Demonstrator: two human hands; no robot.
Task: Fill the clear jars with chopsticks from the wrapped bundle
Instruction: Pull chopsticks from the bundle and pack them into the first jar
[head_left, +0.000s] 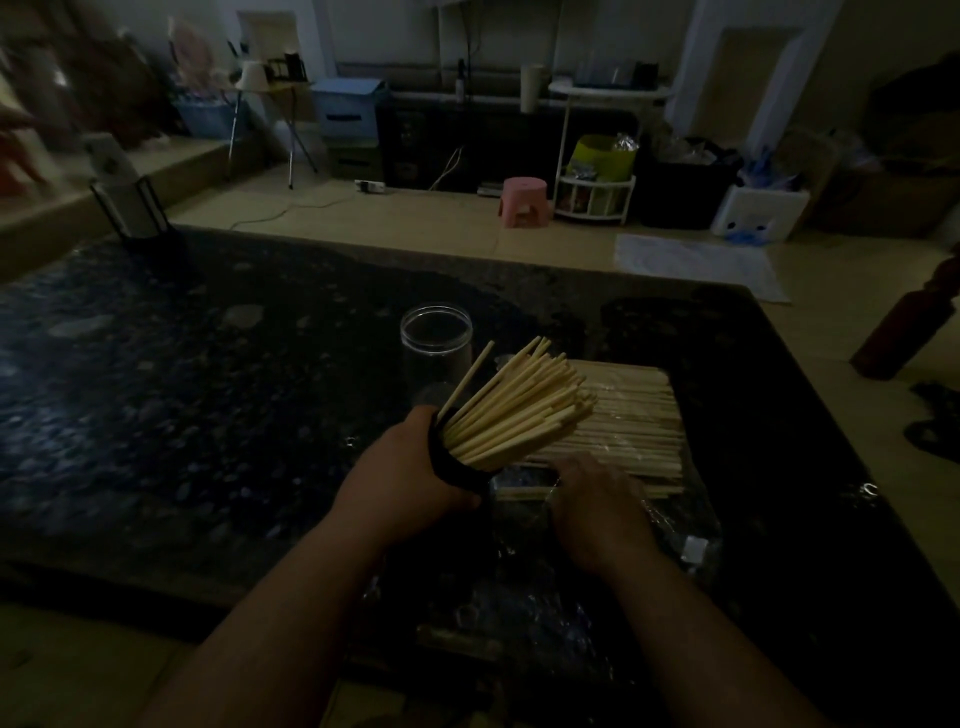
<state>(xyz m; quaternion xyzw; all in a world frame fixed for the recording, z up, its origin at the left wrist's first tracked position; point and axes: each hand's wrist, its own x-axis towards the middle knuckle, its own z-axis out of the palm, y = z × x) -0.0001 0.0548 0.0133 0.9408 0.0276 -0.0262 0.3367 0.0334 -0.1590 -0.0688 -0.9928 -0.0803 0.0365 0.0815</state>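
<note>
Head view: the left hand (405, 480) grips a tilted jar (451, 464) crammed with chopsticks (519, 410) — the right hand (597, 506) lies on the near end of the wrapped bundle (636, 431), its grasp unclear. An empty clear jar (435, 345) stands upright just behind, on the dark table (208, 395)

**The tally: two jars, one bundle**

Two hands in play, the left hand (405, 478) and the right hand (597, 509). Jars, two: an empty jar (436, 338) on the far side and a tilted jar (457, 465) nearer, to the left. One fan of loose chopsticks (519, 410) pokes out of the tilted one, too many to count in this dim light. One wrapped bundle (634, 426) on the right, its sticks past counting too. One table (208, 389). Far back, one pink stool (523, 201).
</note>
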